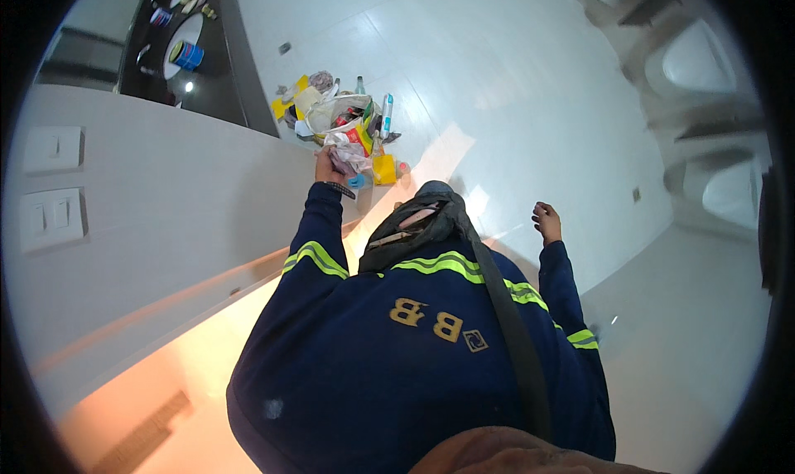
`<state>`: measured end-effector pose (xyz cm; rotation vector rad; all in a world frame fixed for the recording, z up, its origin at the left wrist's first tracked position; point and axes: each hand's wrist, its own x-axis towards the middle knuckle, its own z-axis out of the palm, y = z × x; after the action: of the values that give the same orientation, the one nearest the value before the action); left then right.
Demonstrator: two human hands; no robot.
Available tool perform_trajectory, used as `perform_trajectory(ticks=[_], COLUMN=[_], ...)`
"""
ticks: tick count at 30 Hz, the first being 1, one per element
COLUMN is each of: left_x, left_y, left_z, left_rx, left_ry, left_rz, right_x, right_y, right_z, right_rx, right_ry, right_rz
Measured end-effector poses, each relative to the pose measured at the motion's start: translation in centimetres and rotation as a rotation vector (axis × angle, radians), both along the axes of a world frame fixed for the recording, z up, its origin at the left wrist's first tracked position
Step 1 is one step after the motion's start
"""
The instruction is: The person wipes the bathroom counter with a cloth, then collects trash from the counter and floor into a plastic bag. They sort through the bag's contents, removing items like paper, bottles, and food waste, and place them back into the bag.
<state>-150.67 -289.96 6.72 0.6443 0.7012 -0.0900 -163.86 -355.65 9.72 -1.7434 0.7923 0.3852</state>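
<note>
My left hand [328, 169] reaches forward from a dark blue sleeve with yellow reflective stripes. It grips a crumpled wad of wrappers [349, 154] at the near edge of a litter pile [341, 114] on the white floor. The pile holds plastic bags, yellow packets, bottles and a small yellow carton [384, 169]. My right hand [546, 222] hangs out to the right over bare floor, fingers loosely curled and holding nothing. A black shoulder bag [414, 226] hangs on my chest, its strap running across my jacket.
A white wall with light switches [51, 217] runs along my left. A dark counter with round basins [184, 42] and small items stands at the upper left. White wall-mounted fixtures [696, 60] line the right side. White floor tiles [513, 101] stretch ahead.
</note>
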Motion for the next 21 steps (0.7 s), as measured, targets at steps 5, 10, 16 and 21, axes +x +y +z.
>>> perform_trajectory(ticks=[5,10,16,21], left_x=[8.2,11.9,15.4,19.4], left_y=[-2.7,6.0,3.5,-0.3], left_z=[-0.8,-6.4,-9.7,-10.8], left_rx=[0.0,0.016,0.166,0.215], left_ry=[0.05,-0.032,0.463,0.693], left_rz=[0.246,0.486,0.586,0.843], right_x=[12.3,16.6,20.9,35.2], right_y=[-7.1,-11.5,-25.0,-24.2], right_z=[0.7,-3.0,1.1,6.3], right_rx=[-0.119,-0.139,-0.231,-0.456], right_ry=[0.002,0.204,0.333,0.224], right_rz=[0.115,0.29,0.507,0.614])
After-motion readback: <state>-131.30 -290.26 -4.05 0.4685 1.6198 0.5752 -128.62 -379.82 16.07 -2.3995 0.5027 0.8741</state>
